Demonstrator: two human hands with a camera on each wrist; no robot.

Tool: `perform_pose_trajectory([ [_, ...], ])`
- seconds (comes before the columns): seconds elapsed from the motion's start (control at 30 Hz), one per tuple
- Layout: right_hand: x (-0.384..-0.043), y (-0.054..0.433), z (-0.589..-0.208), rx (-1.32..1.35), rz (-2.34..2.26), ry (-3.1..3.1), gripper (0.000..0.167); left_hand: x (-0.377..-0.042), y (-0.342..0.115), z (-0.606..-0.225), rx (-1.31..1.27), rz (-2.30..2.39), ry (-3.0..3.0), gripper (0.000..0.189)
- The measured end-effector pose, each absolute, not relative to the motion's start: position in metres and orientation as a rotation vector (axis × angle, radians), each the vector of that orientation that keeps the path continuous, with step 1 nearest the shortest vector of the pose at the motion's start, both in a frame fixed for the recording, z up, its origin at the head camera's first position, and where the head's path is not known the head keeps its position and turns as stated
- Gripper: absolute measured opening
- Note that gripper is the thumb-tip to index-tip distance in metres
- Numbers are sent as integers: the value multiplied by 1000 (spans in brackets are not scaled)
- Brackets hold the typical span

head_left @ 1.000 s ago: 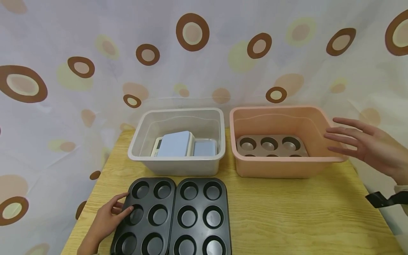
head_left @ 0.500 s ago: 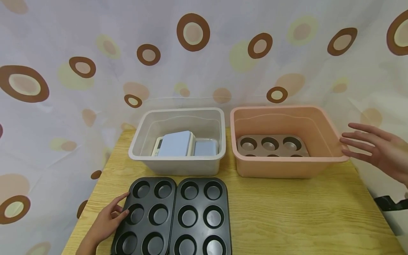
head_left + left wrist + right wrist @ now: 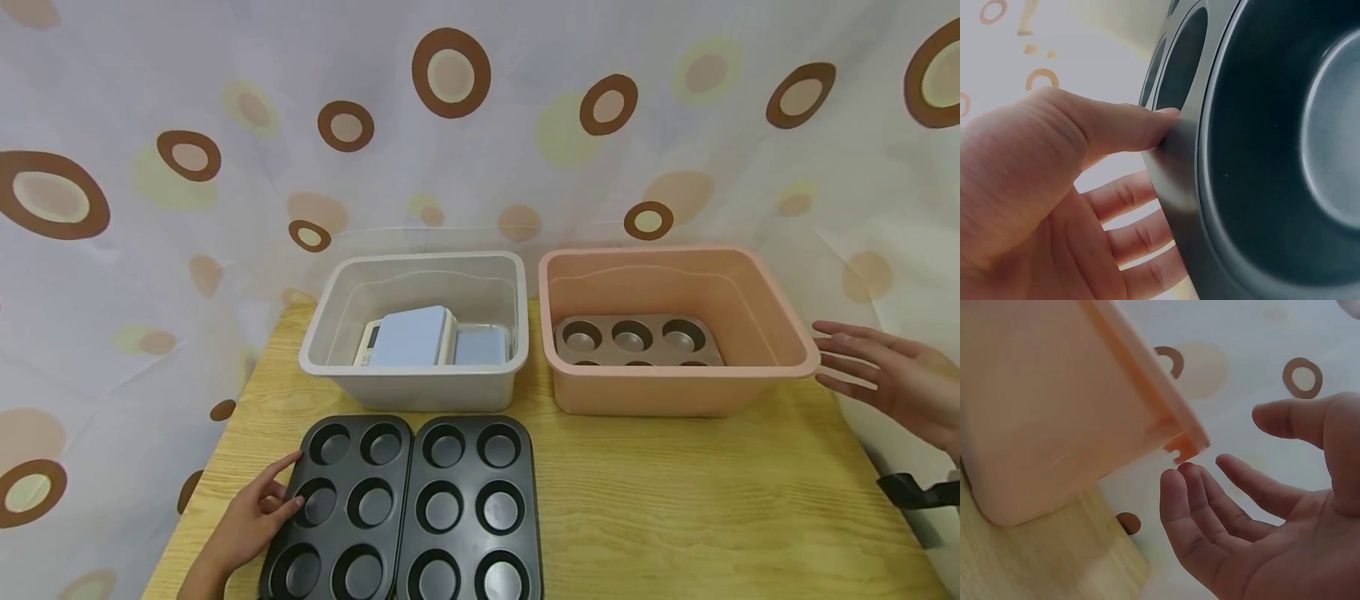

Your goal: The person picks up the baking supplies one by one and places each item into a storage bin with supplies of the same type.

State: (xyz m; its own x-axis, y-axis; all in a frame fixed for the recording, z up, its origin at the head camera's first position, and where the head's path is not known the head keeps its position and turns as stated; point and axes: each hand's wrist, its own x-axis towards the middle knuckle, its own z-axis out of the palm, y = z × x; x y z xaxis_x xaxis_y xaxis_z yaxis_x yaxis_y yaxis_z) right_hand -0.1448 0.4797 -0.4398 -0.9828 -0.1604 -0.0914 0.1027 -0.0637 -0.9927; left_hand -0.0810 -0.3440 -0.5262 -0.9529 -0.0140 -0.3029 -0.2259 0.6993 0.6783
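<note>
Two black six-cup muffin trays lie side by side at the table's front, the left tray (image 3: 352, 508) and the right tray (image 3: 468, 508). My left hand (image 3: 281, 493) holds the left tray's outer edge. In the left wrist view its thumb (image 3: 1116, 128) presses on top of the tray's rim (image 3: 1175, 162) and its fingers reach underneath. My right hand (image 3: 873, 375) hovers open with spread fingers just right of the pink bin (image 3: 675, 373), not touching it. The right wrist view shows the same hand (image 3: 1241, 512) beside the pink bin's corner (image 3: 1179, 440).
A gold muffin tray (image 3: 637, 340) lies inside the pink bin. A clear bin (image 3: 412, 379) behind the black trays holds a kitchen scale (image 3: 408, 337) and a small blue box. The wooden table (image 3: 712, 500) stands against a curtain with circles. A black strap (image 3: 915, 492) shows at the right edge.
My right hand has drawn back to the right and downward, away from the pink bin's rim. The left hand has stayed on the left tray's edge.
</note>
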Motion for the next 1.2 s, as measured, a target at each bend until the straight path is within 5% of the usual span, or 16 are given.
perform_pose_trajectory([
  [0.43, -139, 468, -457, -136, -2247, 1918, 70, -81, -343, -532, -203, 1155, 2647, 70],
  [0.87, -138, 463, -472, -310, -2301, 1874, 69, -81, -350, -535, -23, 1420, 2667, 64],
  [1.2, -139, 456, -480, -350, -2408, 1787, 76, -78, -355, -532, -325, 1537, 2414, 61],
])
